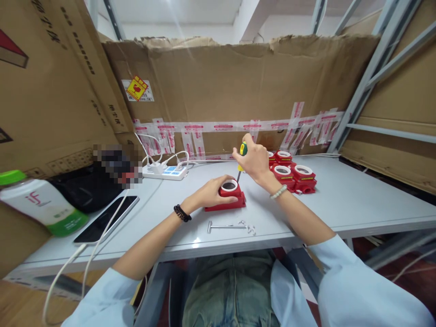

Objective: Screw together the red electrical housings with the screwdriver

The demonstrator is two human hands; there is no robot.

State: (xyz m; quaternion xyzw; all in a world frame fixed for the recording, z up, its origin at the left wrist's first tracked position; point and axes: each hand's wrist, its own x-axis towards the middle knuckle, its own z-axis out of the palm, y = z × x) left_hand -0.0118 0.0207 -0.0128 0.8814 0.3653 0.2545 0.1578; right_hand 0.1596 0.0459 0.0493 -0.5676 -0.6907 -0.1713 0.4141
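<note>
In the head view, the unit sits on the grey-white surface, roughly midway between the forearms. It is bright red, with a flat, longish base wider than the raised body above. A thick white ring crowns that body, around a dark round window (whether glass or an open hole, I cannot tell). The base lies flat, its long near edge facing the person.

The left hand has its grip closed about the unit's body, the thumb along the near side and the fingers reaching over the far side. The right hand has its grip wrapped around the screwdriver, whose green-and-yellow handle shows at the fist. The dark shaft slants down to the unit just beside the ring's right edge; its tip is too small to make out.

Nearer the person lies a silver T-shaped tool, small white bits by its right end. Beyond the right wrist stands a cluster of other red units, also topped with white rings. Farther left are a white power strip, a phone and a green-capped bottle.
</note>
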